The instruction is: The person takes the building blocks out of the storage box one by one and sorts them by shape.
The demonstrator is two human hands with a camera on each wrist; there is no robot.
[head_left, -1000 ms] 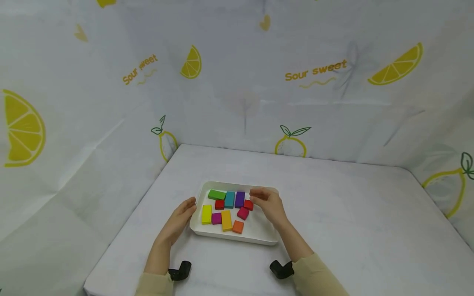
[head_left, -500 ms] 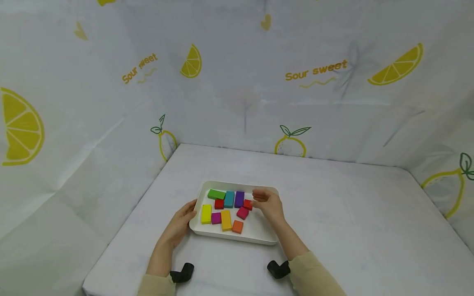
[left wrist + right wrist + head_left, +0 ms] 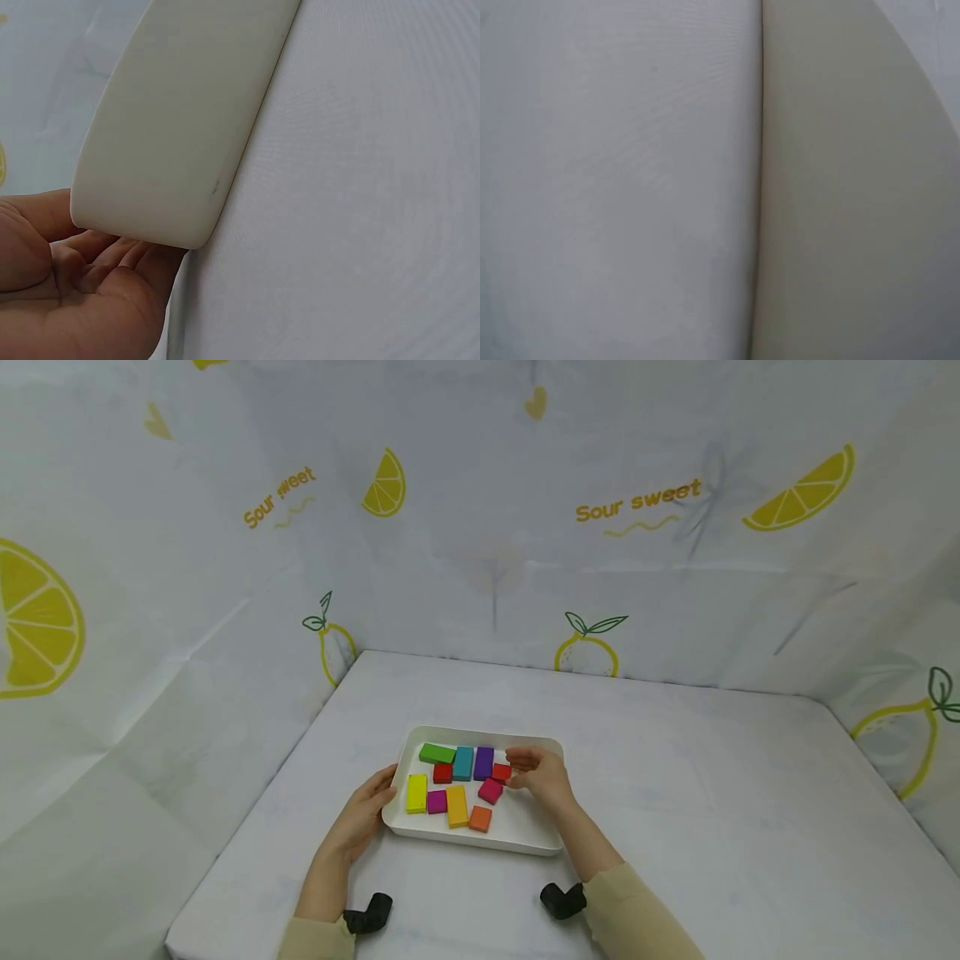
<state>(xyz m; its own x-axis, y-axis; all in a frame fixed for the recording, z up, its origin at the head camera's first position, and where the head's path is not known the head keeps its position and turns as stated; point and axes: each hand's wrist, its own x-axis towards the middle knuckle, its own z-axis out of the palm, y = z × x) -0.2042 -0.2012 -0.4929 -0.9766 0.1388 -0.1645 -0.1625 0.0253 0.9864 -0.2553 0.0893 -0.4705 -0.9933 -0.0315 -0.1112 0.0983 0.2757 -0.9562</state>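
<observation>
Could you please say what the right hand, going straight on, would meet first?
Most likely the small red rectangular block beside its fingers, though depth is unclear; they might pass above it.

We see a white table (image 3: 675,793) with a pale, faintly mottled top and a rounded far right corner. Directly on it lies a shallow white tray (image 3: 521,827) with rounded corners, base down. We find the tray nearer the table's left edge than its right, its long sides running roughly along the far edge. In the left wrist view, we notice a small dark mark low on its outer wall.
</observation>
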